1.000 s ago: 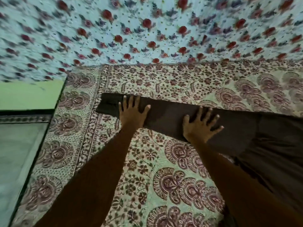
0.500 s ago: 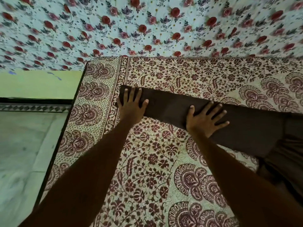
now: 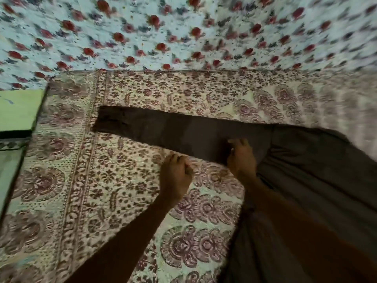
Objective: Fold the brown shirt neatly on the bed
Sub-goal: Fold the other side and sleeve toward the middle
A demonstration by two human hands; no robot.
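brown shirt [image 3: 183, 131] lay flat on the patterned bedspread [image 3: 122, 190], its sleeve stretched away beyond the fingers, left hand [image 3: 175, 174] curled at the sleeve's near edge, grip unclear, right hand [image 3: 241, 158] curled on the cloth, hold unclear

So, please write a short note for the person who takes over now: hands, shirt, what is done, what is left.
Left hand: curled, at the near edge of the sleeve; grip unclear.
Right hand: resting on the sleeve near the shoulder.
Brown shirt: on the patterned bedcover, sleeve laid out flat to the left, body bunched at the right.
Done: sleeve smoothed.
Left: fold sleeve in, fold body.
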